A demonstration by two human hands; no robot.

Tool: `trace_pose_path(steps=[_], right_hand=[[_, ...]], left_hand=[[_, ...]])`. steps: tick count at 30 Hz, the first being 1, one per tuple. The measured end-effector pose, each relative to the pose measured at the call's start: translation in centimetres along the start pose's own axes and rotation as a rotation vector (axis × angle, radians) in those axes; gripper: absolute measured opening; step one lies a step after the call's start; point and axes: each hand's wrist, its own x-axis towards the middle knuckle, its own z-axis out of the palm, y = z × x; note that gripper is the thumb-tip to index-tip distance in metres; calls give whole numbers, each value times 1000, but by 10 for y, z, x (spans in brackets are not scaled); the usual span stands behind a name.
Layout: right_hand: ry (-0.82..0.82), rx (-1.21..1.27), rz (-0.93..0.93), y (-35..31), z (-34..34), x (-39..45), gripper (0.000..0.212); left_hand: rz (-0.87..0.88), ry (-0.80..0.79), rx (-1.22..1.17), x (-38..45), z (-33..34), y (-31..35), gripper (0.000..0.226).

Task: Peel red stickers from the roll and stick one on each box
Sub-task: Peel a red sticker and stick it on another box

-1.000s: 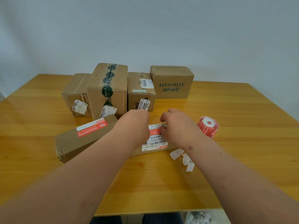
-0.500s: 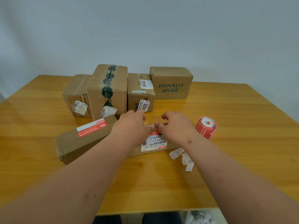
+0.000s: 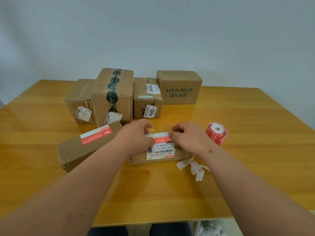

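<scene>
Two bare arms, no sleeves

Both forearms are uncovered from the bottom of the picture up to the wrists, with no sleeve, watch, bracelet or ring visible. The left hand and the right hand wear no gloves. A small dark mark sits on the right wrist, and a few faint spots dot the left forearm. At the bottom edge, dark blue trousers cover the legs.

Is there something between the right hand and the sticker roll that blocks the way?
Nothing visible does. The right hand rests on the flat box, and the sticker roll stands just to its right on bare table, apart from the hand.
</scene>
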Motion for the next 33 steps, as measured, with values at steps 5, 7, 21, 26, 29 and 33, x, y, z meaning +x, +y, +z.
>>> trace_pose_path(steps=[5,7,21,26,29,33], right_hand=[[-16,-5,4,-3,3,-3,44],[-16,71,21,-1,1,-3,38],[47,26,-2,1,6,-2,17],[0,70,5,3,0,-7,28],[-95,15,-44,3,0,-11,40],[-225,28,-41,4,-6,-14,55]], left_hand=[[-10,53,-4,-5,4,1,49],[-30,46,-77,-5,2,0,49],[-3,105,-61,-8,3,-5,35],[-2,87,-46,-10,2,-7,40],[32,69,24,-13,2,-7,35],[24,4,146,-13,-4,-8,29]])
